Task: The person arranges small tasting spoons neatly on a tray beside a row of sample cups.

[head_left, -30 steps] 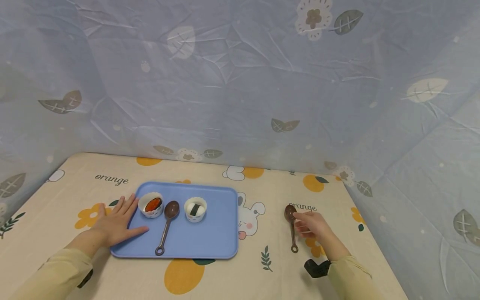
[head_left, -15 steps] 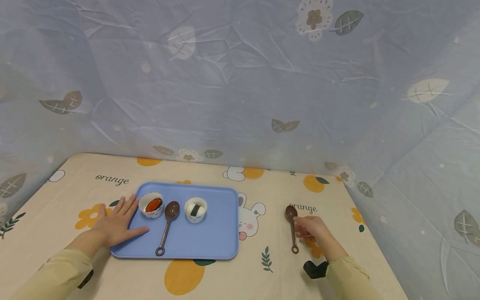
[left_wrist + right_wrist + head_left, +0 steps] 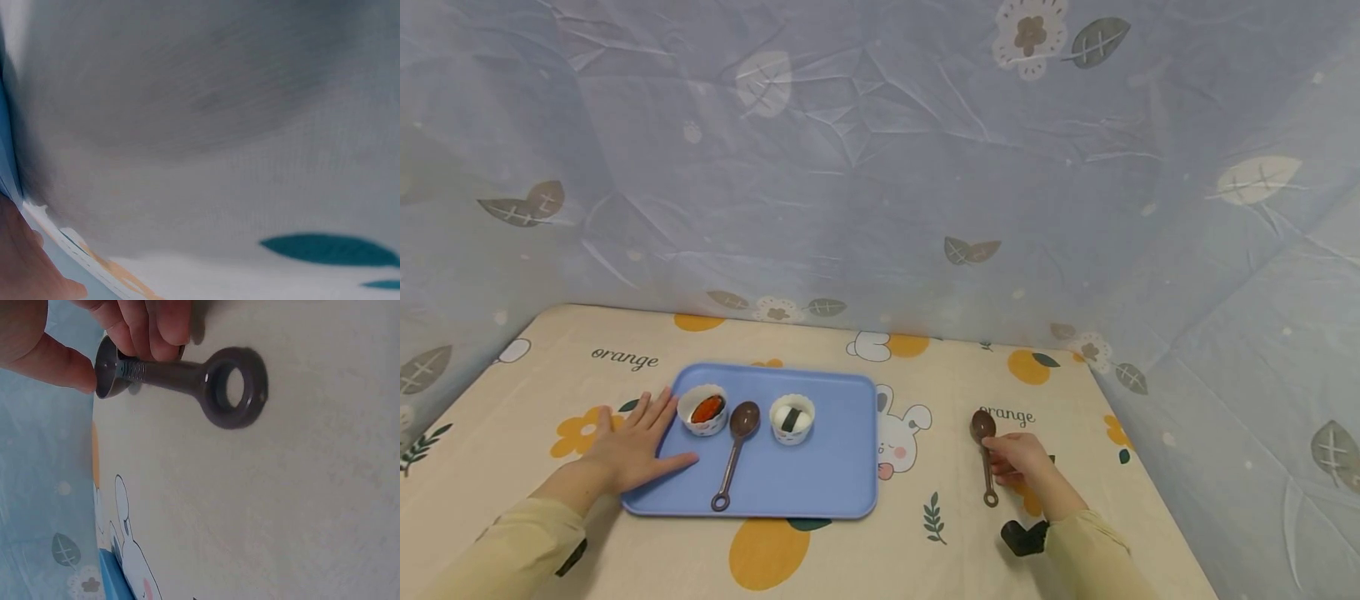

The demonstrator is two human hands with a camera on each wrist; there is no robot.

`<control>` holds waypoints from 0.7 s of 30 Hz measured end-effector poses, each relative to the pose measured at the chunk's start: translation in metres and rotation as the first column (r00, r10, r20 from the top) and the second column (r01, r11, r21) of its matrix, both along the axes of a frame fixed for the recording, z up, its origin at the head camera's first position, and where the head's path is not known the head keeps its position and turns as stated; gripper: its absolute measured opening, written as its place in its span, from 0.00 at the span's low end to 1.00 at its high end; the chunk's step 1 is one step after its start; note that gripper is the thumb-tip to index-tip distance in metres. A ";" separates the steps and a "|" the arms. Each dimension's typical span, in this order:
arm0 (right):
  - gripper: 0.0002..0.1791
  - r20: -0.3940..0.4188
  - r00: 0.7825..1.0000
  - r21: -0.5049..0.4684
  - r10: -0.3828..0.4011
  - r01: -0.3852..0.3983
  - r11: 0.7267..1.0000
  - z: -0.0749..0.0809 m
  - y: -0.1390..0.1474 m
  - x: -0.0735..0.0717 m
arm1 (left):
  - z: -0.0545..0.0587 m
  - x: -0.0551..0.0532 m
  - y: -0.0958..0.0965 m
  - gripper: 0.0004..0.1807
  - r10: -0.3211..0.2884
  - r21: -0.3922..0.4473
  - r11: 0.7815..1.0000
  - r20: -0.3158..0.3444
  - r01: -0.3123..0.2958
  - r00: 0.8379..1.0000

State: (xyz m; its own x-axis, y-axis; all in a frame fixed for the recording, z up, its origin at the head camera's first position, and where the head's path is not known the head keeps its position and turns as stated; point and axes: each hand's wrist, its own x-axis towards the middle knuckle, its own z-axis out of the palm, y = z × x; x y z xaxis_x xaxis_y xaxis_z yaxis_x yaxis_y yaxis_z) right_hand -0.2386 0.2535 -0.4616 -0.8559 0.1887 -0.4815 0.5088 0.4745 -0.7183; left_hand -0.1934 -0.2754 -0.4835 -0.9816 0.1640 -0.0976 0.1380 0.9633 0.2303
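Note:
A blue tray point(image 3: 831, 475) holds a frilled white cup point(image 3: 707, 430) of orange-topped sushi, a second cup point(image 3: 792, 437) with a white and dark piece, and a brown spoon point(image 3: 727, 475) between them. Flat over the tray's left edge rests my left hand point(image 3: 632, 454), fingers spread. To the right, a second brown spoon point(image 3: 982, 426) lies on the cloth, its ring-ended handle point(image 3: 169, 376) towards me. My right hand point(image 3: 1021, 455) holds it near the neck, thumb on one side and curled fingers on the other. The left wrist view shows mostly cloth and a sliver of hand point(image 3: 31, 256).
A patterned cream tablecloth point(image 3: 917, 525) covers the table. Blue-grey printed fabric point(image 3: 887, 167) hangs behind it and at both sides. A black wrist strap piece point(image 3: 1024, 538) juts from the right sleeve point(image 3: 1090, 554).
My right hand has shifted slightly towards me and to the left, so its fingertips now lie over the spoon's handle. The left hand and the tray have stayed put.

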 end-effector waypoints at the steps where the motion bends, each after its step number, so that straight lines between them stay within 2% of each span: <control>1: 0.17 0.000 1.000 0.008 -0.001 0.001 1.000 0.000 -0.001 -0.001 | 0.000 0.000 0.000 0.56 0.001 0.001 1.000 0.002 -0.001 1.000; 11: 0.12 -0.006 1.000 0.049 0.001 -0.001 0.999 -0.002 -0.005 -0.002 | -0.001 0.000 -0.001 0.56 -0.006 -0.008 1.000 0.001 0.006 1.000; 21: 0.12 0.021 1.000 -0.025 0.003 -0.003 1.000 0.001 -0.005 -0.001 | 0.000 0.000 0.001 0.57 0.000 -0.003 1.000 0.006 0.000 1.000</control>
State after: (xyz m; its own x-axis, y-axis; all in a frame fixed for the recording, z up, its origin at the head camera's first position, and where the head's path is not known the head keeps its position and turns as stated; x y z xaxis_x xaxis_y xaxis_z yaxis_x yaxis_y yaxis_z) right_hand -0.2396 0.2480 -0.4608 -0.8462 0.1738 -0.5037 0.5222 0.4583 -0.7192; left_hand -0.1938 -0.2749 -0.4830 -0.9810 0.1636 -0.1039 0.1366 0.9641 0.2279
